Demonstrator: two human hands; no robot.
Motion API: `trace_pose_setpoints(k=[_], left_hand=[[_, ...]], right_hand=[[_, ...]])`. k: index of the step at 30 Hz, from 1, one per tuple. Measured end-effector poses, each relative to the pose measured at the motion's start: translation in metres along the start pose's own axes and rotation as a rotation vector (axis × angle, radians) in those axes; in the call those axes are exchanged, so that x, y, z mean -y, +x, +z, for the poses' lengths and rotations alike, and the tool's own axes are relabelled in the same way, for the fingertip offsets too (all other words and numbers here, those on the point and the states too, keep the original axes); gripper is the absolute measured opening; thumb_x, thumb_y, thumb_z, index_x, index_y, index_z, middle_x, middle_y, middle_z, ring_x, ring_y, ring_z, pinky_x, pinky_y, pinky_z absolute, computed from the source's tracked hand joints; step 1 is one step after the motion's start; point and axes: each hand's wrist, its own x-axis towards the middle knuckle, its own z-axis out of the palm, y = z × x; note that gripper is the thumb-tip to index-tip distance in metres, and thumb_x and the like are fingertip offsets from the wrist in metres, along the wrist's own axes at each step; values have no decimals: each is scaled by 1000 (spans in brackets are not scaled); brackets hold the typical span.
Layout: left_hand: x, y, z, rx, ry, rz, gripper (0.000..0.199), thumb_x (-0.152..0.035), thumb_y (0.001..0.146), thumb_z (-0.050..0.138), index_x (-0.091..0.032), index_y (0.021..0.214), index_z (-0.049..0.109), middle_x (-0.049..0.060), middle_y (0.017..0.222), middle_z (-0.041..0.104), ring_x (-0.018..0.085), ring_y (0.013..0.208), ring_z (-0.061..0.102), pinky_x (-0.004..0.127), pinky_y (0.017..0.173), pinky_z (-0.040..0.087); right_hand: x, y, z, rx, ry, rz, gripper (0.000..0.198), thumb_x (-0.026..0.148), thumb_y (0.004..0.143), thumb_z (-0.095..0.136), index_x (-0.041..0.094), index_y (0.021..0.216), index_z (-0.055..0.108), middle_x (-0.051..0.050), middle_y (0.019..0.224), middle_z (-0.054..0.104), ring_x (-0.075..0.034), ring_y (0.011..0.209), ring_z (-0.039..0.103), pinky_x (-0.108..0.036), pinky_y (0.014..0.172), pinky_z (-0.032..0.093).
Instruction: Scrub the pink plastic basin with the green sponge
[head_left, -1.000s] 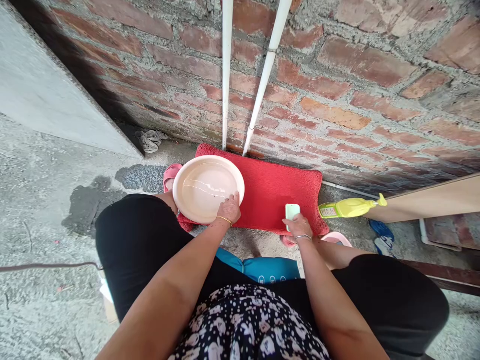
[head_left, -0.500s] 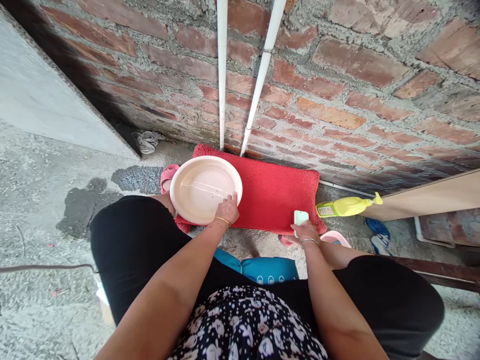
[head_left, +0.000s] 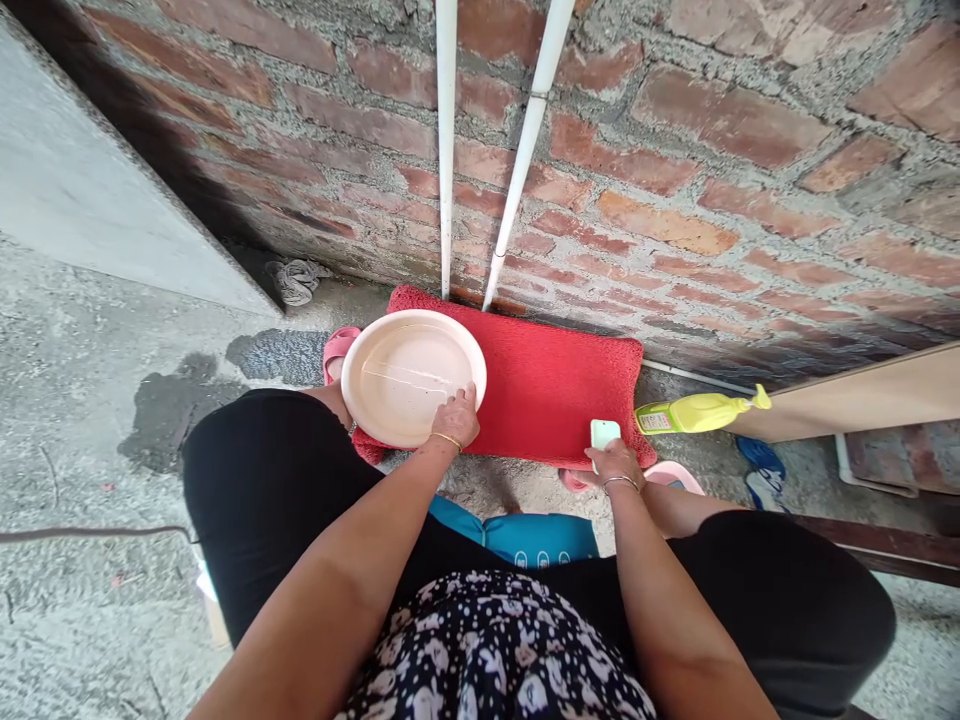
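Observation:
A pale pink plastic basin, with what looks like shallow water in it, stands on the left part of a red cloth-covered bench. My left hand grips the basin's near right rim, its fingers over the edge and inside. In my right hand is a small pale green rectangular object with rounded corners and a tiny dark spot near its top. What kind of object it is I cannot make out. That hand rests at the bench's near right corner.
A yellow pump bottle lies to the right of the bench. Beneath my right arm a smaller pink basin shows in part. Blue-and-white shoes are farther right. A brick wall with two white pipes rises behind the bench.
The whole view has shifted very slightly. Both hands keep their hold and place.

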Motion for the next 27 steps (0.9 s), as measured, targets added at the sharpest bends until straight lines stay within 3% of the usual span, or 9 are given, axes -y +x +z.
trace_pose_setpoints(k=[3, 8, 11, 14, 20, 23, 27], left_hand=[[0, 0, 0, 0, -1, 1, 65, -17, 80, 38, -18, 141, 18, 15, 124, 45, 23, 107, 49, 32, 84, 41], [0, 0, -1, 5, 13, 3, 65, -17, 80, 38, -18, 142, 16, 15, 125, 45, 22, 107, 49, 32, 85, 40], [0, 0, 0, 9, 26, 0, 66, -16, 80, 37, -18, 142, 15, 15, 124, 45, 22, 107, 49, 33, 84, 41], [0, 1, 1, 5, 29, -4, 67, -15, 79, 37, -17, 143, 15, 15, 124, 46, 22, 106, 49, 32, 84, 42], [0, 0, 0, 4, 9, 0, 66, -15, 79, 36, -17, 142, 16, 15, 125, 45, 23, 107, 49, 34, 84, 41], [-1, -1, -2, -3, 6, -1, 66, -15, 79, 37, -17, 142, 17, 15, 124, 46, 23, 106, 50, 33, 84, 41], [-1, 0, -1, -1, -4, -2, 67, -15, 79, 37, -18, 143, 15, 15, 124, 45, 23, 107, 49, 34, 85, 41]], right_hand=[[11, -4, -3, -1, 53, 15, 52, 64, 70, 51, 23, 102, 53, -10, 100, 53, -24, 86, 57, -35, 69, 44], [79, -31, 7, -20, 6, -215, 49, 62, 72, 51, 27, 107, 52, -5, 103, 49, -22, 90, 56, -33, 73, 42], [101, -41, 15, -3, -35, -329, 47, 58, 72, 54, 27, 108, 52, -5, 103, 48, -21, 93, 54, -32, 74, 41], [89, -35, 16, -17, -46, -308, 46, 58, 72, 54, 27, 106, 53, -5, 102, 47, -22, 93, 54, -32, 73, 41], [39, -12, 8, -31, -21, -108, 49, 63, 73, 50, 25, 105, 54, -6, 100, 48, -22, 88, 56, -33, 69, 42], [47, -16, 7, -40, -8, -141, 49, 64, 74, 49, 26, 104, 54, -6, 100, 48, -21, 88, 55, -33, 70, 42], [87, -31, 9, -59, -11, -295, 48, 63, 73, 52, 27, 105, 54, -5, 101, 48, -21, 91, 54, -32, 73, 41]])
